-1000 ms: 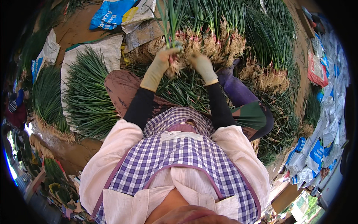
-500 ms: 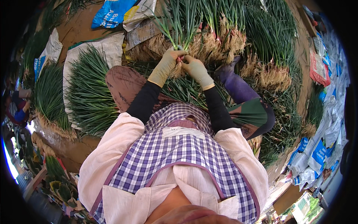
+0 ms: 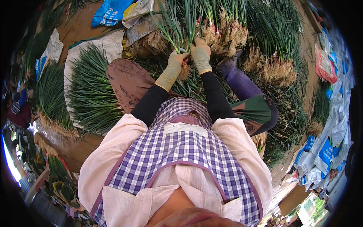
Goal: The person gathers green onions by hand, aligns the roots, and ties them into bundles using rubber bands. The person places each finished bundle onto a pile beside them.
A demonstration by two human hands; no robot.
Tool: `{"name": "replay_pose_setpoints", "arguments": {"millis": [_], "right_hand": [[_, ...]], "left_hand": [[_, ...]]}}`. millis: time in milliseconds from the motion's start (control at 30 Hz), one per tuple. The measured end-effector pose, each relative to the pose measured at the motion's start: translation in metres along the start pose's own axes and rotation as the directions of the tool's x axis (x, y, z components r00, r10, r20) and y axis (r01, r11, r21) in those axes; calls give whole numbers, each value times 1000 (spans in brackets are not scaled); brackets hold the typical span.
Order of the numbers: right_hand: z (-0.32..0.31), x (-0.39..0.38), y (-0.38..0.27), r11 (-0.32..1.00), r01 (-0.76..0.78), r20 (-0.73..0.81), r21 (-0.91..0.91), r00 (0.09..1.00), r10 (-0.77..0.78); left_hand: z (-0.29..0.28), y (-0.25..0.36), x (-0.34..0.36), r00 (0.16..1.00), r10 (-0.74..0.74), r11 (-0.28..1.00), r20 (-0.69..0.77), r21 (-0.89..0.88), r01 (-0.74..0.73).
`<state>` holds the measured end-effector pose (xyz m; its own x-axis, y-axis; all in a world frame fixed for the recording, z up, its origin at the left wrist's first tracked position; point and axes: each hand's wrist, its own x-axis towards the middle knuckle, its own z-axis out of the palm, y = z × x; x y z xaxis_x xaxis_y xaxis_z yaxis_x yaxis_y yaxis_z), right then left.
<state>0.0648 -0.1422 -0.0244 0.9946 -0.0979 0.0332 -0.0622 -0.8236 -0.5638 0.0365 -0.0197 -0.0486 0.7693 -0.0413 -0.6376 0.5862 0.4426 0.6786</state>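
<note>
Gripping spring onions (image 3: pixel 176 46) near the bulbs (image 3: pixel 185 62) in left hand (image 3: pixel 173 68); placing right hand (image 3: pixel 200 55) just beside, cannot tell if holding. Probably light, bendy, easily bruised up top; best held low.

Brown floor (image 3: pixel 73 38) — pale sack (image 3: pixel 115 41), leafy onion heaps (image 3: pixel 270 34)

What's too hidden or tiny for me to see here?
All in the head view:
Middle of the held onion bunch: covered by the left hand.
Palm of the right hand: hidden by the hand's own back.
Some leaf tips of the big onion row: cut off by the top edge.
Far-left person: too small and dark near the rim.
</note>
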Motion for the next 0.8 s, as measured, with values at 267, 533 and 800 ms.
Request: {"name": "replay_pose_setpoints", "arguments": {"millis": [267, 533, 800], "right_hand": [[19, 5, 74, -74, -624, 605, 778, 710, 361], [80, 5, 48, 522, -436, 516, 734, 857, -10], [76, -35, 33, 591, 568, 686, -573, 726, -33]], "left_hand": [[-24, 19, -21, 941, 102, 956, 322, -292, -3], [-36, -5, -21, 931, 34, 936, 364, -338, 98], [-27, -26, -24, 981, 103, 973, 166, -220, -65]]}}
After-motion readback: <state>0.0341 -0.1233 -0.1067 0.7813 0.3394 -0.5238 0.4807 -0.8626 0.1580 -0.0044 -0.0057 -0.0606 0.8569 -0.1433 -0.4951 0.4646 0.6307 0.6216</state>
